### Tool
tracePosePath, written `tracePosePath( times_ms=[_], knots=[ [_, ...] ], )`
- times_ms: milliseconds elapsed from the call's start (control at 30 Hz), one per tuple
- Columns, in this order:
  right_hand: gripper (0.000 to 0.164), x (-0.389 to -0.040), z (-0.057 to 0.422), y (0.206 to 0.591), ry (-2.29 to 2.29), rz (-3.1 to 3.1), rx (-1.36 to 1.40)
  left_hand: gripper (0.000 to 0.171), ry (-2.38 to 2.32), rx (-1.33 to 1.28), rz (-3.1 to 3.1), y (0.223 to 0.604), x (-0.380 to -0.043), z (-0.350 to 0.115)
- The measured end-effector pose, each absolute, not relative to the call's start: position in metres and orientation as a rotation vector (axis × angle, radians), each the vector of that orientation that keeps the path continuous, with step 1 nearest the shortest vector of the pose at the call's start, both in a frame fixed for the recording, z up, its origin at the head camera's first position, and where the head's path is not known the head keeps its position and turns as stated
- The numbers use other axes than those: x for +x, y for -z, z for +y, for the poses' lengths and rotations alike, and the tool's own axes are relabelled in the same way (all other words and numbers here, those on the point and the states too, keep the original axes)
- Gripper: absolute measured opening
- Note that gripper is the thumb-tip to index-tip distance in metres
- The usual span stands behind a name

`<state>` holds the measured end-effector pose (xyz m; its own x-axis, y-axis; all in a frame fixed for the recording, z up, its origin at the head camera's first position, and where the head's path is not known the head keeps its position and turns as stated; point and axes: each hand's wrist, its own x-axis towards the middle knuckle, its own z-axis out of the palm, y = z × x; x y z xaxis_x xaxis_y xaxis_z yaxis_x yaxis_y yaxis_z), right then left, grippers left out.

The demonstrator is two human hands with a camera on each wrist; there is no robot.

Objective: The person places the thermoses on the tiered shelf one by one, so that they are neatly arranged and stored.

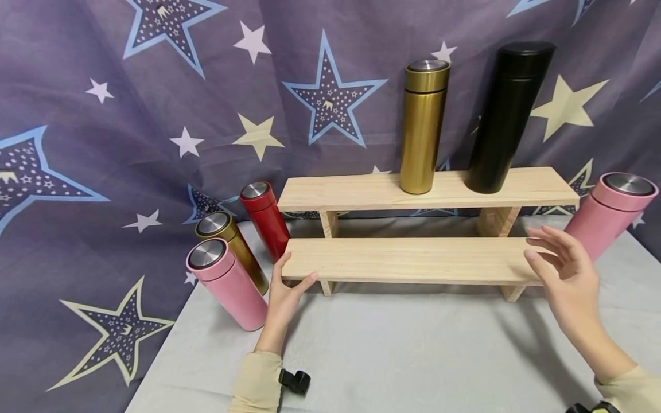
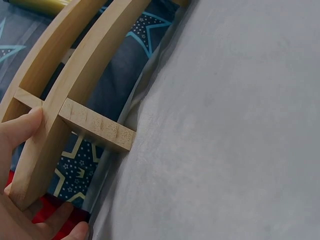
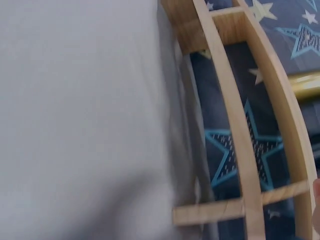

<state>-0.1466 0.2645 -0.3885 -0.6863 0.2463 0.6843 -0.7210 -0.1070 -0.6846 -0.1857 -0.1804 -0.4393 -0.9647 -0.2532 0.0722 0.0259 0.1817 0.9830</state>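
A two-tier wooden shelf [image 1: 413,261] stands on the table. My left hand [image 1: 284,301] grips the left end of its lower board, thumb on the front edge and fingers round the end, as the left wrist view also shows on the board [image 2: 75,85]. Over the board's right end hovers my right hand [image 1: 570,284], fingers loosely bent and thumb apart, with nothing between them. Just behind that hand leans a pink thermos bottle [image 1: 609,215] in view. On the upper board stand a gold thermos bottle [image 1: 424,132] and a taller black thermos bottle [image 1: 508,120].
Left of the shelf stand a red thermos bottle [image 1: 268,221], a gold one [image 1: 242,252] and a pink one [image 1: 234,292], close to my left hand. A star-patterned curtain [image 1: 170,321] hangs behind. Grey-white cloth [image 1: 413,350] covers the table.
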Motion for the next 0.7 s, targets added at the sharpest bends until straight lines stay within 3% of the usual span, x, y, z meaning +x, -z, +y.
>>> tracePosePath(
  times_ms=[367, 533, 700],
  knots=[
    [0.047, -0.13, 0.313, 0.396, -1.62, -1.763, 0.177, 0.082, 1.873, 0.218, -2.231, 0.438, -0.186, -0.18],
    [0.049, -0.131, 0.335, 0.403, -1.617, -1.729, 0.177, 0.082, 1.886, 0.215, -2.233, 0.438, -0.187, -0.18],
    [0.048, -0.14, 0.361, 0.413, -1.477, -1.785, -0.06, 0.082, 1.896, 0.215, -2.228, 0.439, -0.186, -0.18]
  ],
)
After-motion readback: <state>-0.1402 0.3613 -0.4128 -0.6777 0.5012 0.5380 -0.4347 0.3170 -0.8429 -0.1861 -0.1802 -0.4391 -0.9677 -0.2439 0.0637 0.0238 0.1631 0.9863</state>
